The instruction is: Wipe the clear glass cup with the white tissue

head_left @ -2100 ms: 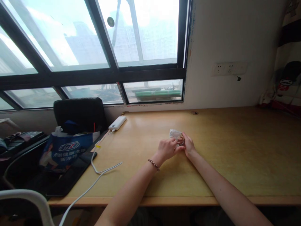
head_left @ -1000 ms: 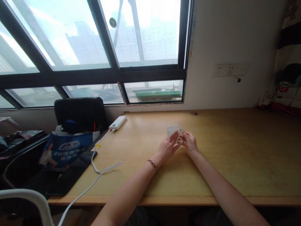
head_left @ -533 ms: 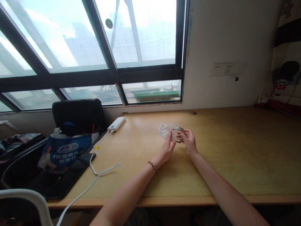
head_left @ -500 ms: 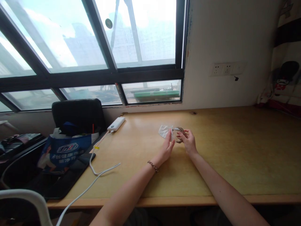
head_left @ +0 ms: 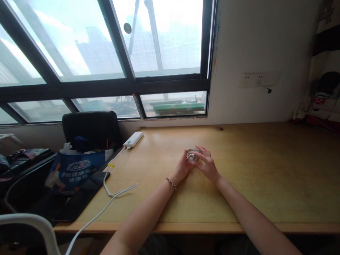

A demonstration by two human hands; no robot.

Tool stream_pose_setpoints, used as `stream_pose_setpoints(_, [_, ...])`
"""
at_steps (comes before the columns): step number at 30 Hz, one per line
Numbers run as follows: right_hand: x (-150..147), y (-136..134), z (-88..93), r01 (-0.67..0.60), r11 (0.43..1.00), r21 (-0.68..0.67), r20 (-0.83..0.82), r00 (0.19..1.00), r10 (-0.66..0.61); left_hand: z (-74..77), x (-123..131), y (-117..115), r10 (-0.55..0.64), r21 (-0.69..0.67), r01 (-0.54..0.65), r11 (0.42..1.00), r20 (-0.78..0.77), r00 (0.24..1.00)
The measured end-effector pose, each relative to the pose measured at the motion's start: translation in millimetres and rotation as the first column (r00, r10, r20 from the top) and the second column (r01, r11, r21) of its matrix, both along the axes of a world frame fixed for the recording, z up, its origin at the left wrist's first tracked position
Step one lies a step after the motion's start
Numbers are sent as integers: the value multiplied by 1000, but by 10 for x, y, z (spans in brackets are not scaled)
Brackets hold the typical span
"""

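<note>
Above the wooden desk (head_left: 255, 184), both hands hold a small, round, shiny dish (head_left: 191, 152) with a silvery rim. My left hand (head_left: 183, 167), with a beaded bracelet on the wrist, is wrapped around its left and near side. From the right, my right hand (head_left: 207, 163) curves over it, fingers at the rim and reaching inside. A pale patch shows within the dish; whether this is a white tissue or a reflection I cannot tell. Fingers cover much of the dish's right side.
A white power bank (head_left: 133, 140) lies at the desk's left edge, with a white cable (head_left: 117, 194) trailing from it. Left of the desk, a blue bag (head_left: 74, 170) sits on a black chair (head_left: 90, 124). Wall sockets (head_left: 253, 80) are at the back right.
The dish has moved slightly left and tilted so its inside shows. The white tissue that stuck out left of my left hand is no longer visible there. My right hand has moved left over the dish.
</note>
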State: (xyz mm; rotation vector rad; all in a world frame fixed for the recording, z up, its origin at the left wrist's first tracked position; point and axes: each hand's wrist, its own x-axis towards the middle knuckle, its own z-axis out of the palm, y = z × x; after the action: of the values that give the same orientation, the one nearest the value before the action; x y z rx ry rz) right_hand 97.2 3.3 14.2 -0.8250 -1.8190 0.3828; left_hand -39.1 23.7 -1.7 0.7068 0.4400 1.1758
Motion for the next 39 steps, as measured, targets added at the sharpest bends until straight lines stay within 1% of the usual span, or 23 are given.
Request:
stream_pose_setpoints(1, [-18, 16, -31, 0, 998, -66, -55, 999, -4, 2, 2, 3, 15, 12, -14, 1000, -7, 1000])
stream_pose_setpoints(2, [-36, 35, -67, -30, 989, -146, -126, 992, 12, -1, 3, 8, 29, 28, -28, 999, -20, 999])
stream_pose_setpoints(3, [-56, 56, -106, -96, 968, -231, -212, 976, 46, -6, 3, 16, 49, 47, -47, 998, -36, 998])
stream_pose_setpoints(5, [-92, 101, -185, -273, 889, -367, -399, 910, 114, -22, -1, 34, 97, 88, -90, 992, -76, 992])
stream_pose_setpoints(7, [-114, 143, -246, -402, 806, -435, -529, 838, 133, -29, -11, 47, 147, 137, -129, 982, -126, 981])
stream_pose_setpoints(8, [-118, 161, -266, -429, 783, -451, -560, 819, 126, -26, -19, 50, 168, 166, -142, 976, -153, 974])
stream_pose_setpoints(9, [-115, 176, -279, -435, 774, -460, -574, 811, 115, -17, -27, 49, 188, 198, -151, 968, -180, 966])
stream_pose_setpoints(12, [-82, 203, -288, -408, 787, -463, -565, 820, 92, 30, -55, 36, 251, 289, -170, 942, -273, 929])
stream_pose_setpoints(15, [-43, 202, -278, -302, 831, -468, -494, 869, 37, 71, -69, 15, 330, 382, -172, 908, -398, 856])
stream_pose_setpoints(18, [-30, 180, -253, -143, 883, -448, -380, 924, -43, 86, -62, -3, 447, 514, -180, 839, -462, 766])
stream_pose_setpoints(20, [-30, 167, -231, -73, 908, -412, -337, 938, -77, 89, -48, -15, 522, 594, -183, 783, -470, 712])
stream_pose_setpoints(23, [-6, 188, -214, -1, 926, -377, -357, 923, -145, 98, -19, -49, 597, 686, -145, 713, -485, 639])
stream_pose_setpoints(26, [77, 278, -236, 64, 925, -376, -434, 869, -237, 103, 36, -123, 645, 770, -54, 635, -491, 586])
stream_pose_setpoints(29, [184, 382, -272, 75, 916, -395, -502, 817, -283, 92, 118, -230, 668, 829, 75, 554, -497, 554])
stream_pose_setpoints(31, [227, 414, -276, 54, 917, -395, -536, 797, -278, 87, 164, -293, 676, 849, 153, 505, -499, 542])
stream_pose_setpoints(32, [234, 414, -269, 44, 920, -390, -543, 795, -268, 89, 178, -316, 683, 856, 173, 486, -497, 535])
stream_pose_setpoints(34, [220, 386, -238, 23, 925, -380, -540, 807, -242, 106, 185, -343, 706, 869, 177, 461, -481, 520])
stream_pose_setpoints(36, [185, 340, -197, -5, 926, -378, -527, 823, -210, 140, 174, -352, 727, 883, 154, 444, -455, 515])
stream_pose_setpoints(38, [149, 298, -166, -39, 925, -378, -520, 836, -177, 184, 159, -355, 726, 883, 123, 453, -445, 524])
stream_pose_setpoints(39, [134, 282, -157, -52, 926, -375, -516, 841, -161, 205, 154, -357, 720, 877, 97, 471, -446, 532])
